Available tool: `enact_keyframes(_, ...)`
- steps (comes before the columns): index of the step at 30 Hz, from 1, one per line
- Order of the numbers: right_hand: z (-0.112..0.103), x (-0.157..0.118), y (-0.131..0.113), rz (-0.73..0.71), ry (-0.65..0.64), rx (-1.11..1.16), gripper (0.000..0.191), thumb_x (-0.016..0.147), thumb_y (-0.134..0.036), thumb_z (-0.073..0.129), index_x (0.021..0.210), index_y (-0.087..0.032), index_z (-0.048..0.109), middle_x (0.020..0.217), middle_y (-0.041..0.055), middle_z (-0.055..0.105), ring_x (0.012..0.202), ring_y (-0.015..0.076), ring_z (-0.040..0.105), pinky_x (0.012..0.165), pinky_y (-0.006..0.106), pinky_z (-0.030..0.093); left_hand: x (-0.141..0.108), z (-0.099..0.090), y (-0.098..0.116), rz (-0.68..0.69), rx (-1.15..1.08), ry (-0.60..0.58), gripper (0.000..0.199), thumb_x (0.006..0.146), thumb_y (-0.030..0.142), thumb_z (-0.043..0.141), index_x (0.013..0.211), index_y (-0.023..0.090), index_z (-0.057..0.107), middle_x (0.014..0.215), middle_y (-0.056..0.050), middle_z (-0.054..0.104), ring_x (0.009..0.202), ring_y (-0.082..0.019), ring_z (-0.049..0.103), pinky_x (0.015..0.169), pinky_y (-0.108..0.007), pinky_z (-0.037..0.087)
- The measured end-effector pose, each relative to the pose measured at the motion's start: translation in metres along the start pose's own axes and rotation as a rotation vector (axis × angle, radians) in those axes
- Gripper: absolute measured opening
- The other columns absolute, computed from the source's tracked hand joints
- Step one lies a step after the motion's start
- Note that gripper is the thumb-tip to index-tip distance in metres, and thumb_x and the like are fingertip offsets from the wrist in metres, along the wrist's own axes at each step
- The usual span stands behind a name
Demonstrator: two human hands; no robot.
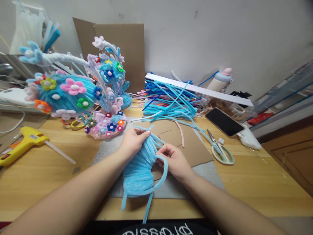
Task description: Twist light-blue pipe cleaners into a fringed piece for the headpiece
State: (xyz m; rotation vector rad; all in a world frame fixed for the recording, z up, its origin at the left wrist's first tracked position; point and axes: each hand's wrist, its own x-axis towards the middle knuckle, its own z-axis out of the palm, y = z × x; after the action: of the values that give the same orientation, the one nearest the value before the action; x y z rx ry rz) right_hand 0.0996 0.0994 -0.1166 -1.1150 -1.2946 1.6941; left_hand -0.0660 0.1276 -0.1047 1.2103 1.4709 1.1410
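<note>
A light-blue bundle of fuzzy pipe cleaners (139, 176), pinched in at its middle, is held above the grey mat (171, 192). My left hand (134, 140) is closed around its upper end, thumb on top. Against its right side, my right hand (174, 160) pinches one light-blue pipe cleaner (164, 178), which curves in a loop down toward the bundle's lower edge. Loose ends stick out at the bottom of the bundle. Beneath it lies a flat cardboard piece (195, 147), partly hidden by my hands.
Flower-covered pipe-cleaner ornaments (73, 94) stand at the left. A yellow glue gun (26, 143) lies near the left edge. Behind my hands is a pile of blue pipe cleaners (168, 98). Scissors (222, 153) and a phone (225, 122) rest at the right.
</note>
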Motion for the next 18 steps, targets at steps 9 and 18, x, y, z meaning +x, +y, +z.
enact_keyframes(9, -0.022, 0.009, -0.002, -0.286, 0.037, -0.367, 0.014, 0.076, -0.032, 0.057, 0.080, -0.019, 0.056, 0.069, -0.0008, 0.052, 0.064, 0.0128, 0.049, 0.060, 0.024, 0.039, 0.000, -0.003, 0.004, -0.019, -0.120, -0.085, 0.030, 0.066, 0.039, 0.062, 0.073, 0.010, 0.067, 0.066, -0.006, 0.068, 0.056, -0.016, 0.059, 0.054, -0.024, 0.043)
enact_keyframes(18, -0.017, 0.011, -0.002, -0.195, -0.063, -0.164, 0.017, 0.073, -0.032, 0.060, 0.084, -0.020, 0.054, 0.073, -0.0011, 0.055, 0.064, 0.0117, 0.050, 0.058, 0.023, 0.040, 0.000, -0.003, 0.006, -0.056, -0.153, -0.095, 0.031, 0.066, 0.038, 0.062, 0.072, 0.009, 0.066, 0.065, -0.007, 0.068, 0.055, -0.017, 0.060, 0.056, -0.026, 0.044)
